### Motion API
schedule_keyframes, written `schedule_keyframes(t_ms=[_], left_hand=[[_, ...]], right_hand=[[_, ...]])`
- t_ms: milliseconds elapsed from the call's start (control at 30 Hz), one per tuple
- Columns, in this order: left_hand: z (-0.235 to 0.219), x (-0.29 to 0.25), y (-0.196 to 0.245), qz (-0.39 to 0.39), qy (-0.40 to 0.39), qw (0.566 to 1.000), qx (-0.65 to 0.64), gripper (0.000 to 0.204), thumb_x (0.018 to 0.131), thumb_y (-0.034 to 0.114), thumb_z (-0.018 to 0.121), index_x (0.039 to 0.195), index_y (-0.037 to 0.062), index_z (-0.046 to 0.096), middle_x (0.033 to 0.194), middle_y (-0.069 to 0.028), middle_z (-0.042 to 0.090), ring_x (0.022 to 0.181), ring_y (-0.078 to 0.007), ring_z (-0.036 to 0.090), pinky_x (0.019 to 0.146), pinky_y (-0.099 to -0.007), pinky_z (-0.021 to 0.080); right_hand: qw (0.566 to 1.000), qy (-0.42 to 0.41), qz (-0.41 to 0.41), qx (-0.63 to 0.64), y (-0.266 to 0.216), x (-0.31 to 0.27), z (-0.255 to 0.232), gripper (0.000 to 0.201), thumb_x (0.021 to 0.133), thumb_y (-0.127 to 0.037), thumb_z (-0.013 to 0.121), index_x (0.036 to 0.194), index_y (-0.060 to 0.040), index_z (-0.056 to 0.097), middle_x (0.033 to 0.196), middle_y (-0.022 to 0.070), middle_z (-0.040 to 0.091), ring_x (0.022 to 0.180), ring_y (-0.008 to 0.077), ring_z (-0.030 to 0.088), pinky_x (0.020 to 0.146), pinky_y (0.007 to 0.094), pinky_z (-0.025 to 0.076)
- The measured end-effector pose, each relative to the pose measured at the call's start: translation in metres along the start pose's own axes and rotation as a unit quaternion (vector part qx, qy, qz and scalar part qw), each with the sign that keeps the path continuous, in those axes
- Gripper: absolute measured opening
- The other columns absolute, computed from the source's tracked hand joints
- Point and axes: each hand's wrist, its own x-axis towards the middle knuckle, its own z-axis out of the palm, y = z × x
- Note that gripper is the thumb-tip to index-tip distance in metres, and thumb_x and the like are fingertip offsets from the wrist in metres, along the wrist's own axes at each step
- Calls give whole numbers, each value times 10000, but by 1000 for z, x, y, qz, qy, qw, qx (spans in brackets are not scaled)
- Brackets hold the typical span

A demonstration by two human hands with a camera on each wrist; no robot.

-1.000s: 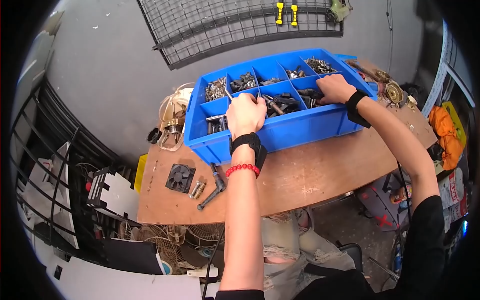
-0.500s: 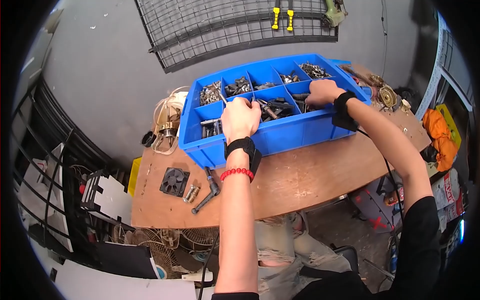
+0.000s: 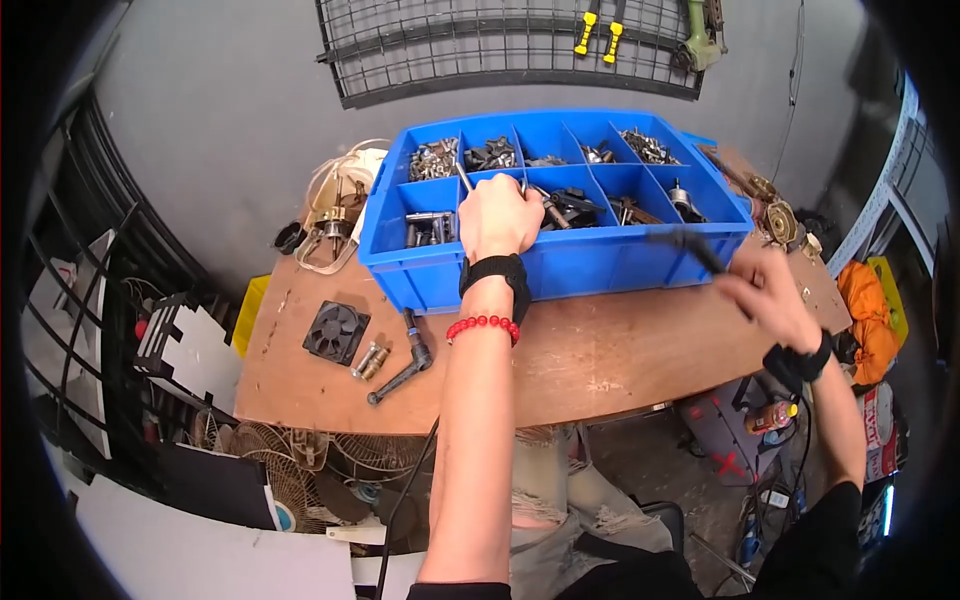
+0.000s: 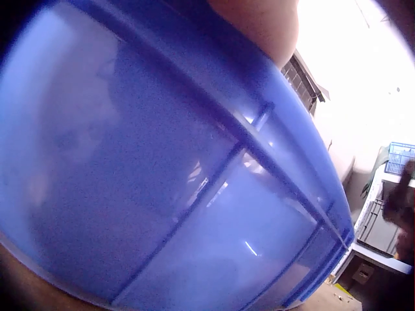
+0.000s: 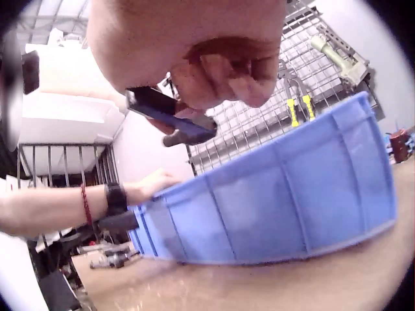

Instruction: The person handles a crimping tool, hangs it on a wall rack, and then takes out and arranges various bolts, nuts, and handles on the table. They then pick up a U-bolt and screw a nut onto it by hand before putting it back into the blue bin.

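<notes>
A blue divided parts bin [image 3: 440, 275] stands on the wooden table, its compartments holding metal and dark parts. My left hand [image 3: 500, 215] grips the bin's front rim, its curled fingers hidden inside. A slim metal rod [image 3: 463, 178] sticks up beside its knuckles. In the right wrist view, the left hand [image 5: 159, 183] lies over the rim. My right hand [image 3: 768, 295], in front of the bin's right end, holds a black clamping lever [image 3: 700, 250], blurred in the head view. The right wrist view shows this lever [image 5: 188, 128] under the curled fingers.
On the table's left lie a black fan [image 3: 335, 332], brass-coloured bolts [image 3: 370, 360] and another black clamping lever [image 3: 405, 370]. Old motor parts [image 3: 335, 225] sit beyond the bin's left end, more [image 3: 780, 220] at its right. A wire grid [image 3: 440, 60] hangs behind.
My right hand has come up out of the front right compartment with a black clamping lever and moved toward me, right of the bin. The left hand stays at the front rim.
</notes>
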Motion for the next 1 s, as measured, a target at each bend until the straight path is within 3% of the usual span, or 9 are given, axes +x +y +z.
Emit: schedule_keyframes(t_ms=[67, 133, 233, 333, 533, 633, 733, 867, 1000], left_hand=[[3, 1, 1, 4, -1, 1000, 4, 319, 870, 289, 617, 921, 7, 758, 948, -225, 727, 929, -372, 710, 871, -441, 565], [7, 5, -4, 14, -1, 1000, 3, 325, 872, 295, 618, 954, 12, 756, 976, -225, 726, 954, -370, 706, 880, -441, 562], [3, 4, -1, 9, -15, 1000, 5, 303, 869, 268, 627, 1008, 15, 720, 1008, -216, 727, 987, -369, 701, 906, -450, 551], [2, 4, 0, 6, -8, 1000, 10, 294, 867, 231, 628, 1052, 9, 680, 1011, -217, 727, 994, -375, 698, 913, -459, 547], [1, 2, 1, -6, 0, 1000, 9, 297, 865, 217, 628, 1067, 3, 673, 1013, -226, 724, 998, -382, 696, 919, -463, 546], [2, 2, 1, -6, -1, 1000, 4, 298, 862, 216, 629, 1064, 1, 674, 1013, -227, 723, 999, -382, 695, 920, -462, 545], [2, 2, 1, -5, 2, 1000, 2, 289, 858, 213, 626, 1046, 2, 683, 1012, -225, 723, 996, -382, 694, 918, -458, 545], [1, 0, 3, -8, 4, 1000, -1, 266, 855, 210, 617, 1005, 8, 704, 1005, -220, 724, 991, -376, 694, 916, -453, 543], [2, 2, 1, -16, -4, 1000, -7, 295, 842, 259, 636, 1020, 41, 726, 1024, -223, 722, 1009, -378, 687, 915, -455, 536]], right_hand=[[995, -72, 52, 44, -1, -25, 11, 254, 843, -124, 708, 644, -11, 596, 481, 42, 501, 435, 113, 473, 437, 300, 334], [991, -89, -50, -82, 21, -34, 21, 284, 816, -192, 723, 640, -8, 599, 482, 93, 490, 416, 203, 473, 446, 349, 347], [990, -81, -28, -114, 36, -34, 37, 322, 799, -258, 723, 633, -10, 600, 499, 131, 494, 437, 302, 480, 469, 401, 364], [985, -61, -41, -155, 40, -25, 51, 336, 831, -289, 709, 636, -25, 639, 511, 148, 531, 476, 348, 524, 493, 422, 402], [960, -154, -59, -225, 33, -5, 51, 377, 881, -335, 691, 664, -26, 687, 582, 170, 601, 567, 369, 605, 531, 433, 461], [964, -98, -122, -216, 13, 17, 38, 380, 884, -337, 691, 685, -13, 683, 607, 162, 621, 572, 360, 610, 539, 432, 464], [978, -41, -113, -171, -13, 51, 29, 323, 907, -300, 693, 755, -15, 686, 593, 147, 606, 539, 296, 601, 533, 391, 450], [970, -4, -178, -166, -36, 113, 36, 303, 889, -297, 699, 800, -7, 688, 695, 138, 673, 629, 286, 642, 595, 379, 481], [940, -100, -207, -253, -28, 178, 66, 329, 847, -338, 717, 865, -9, 719, 772, 172, 702, 733, 347, 684, 675, 439, 520]])
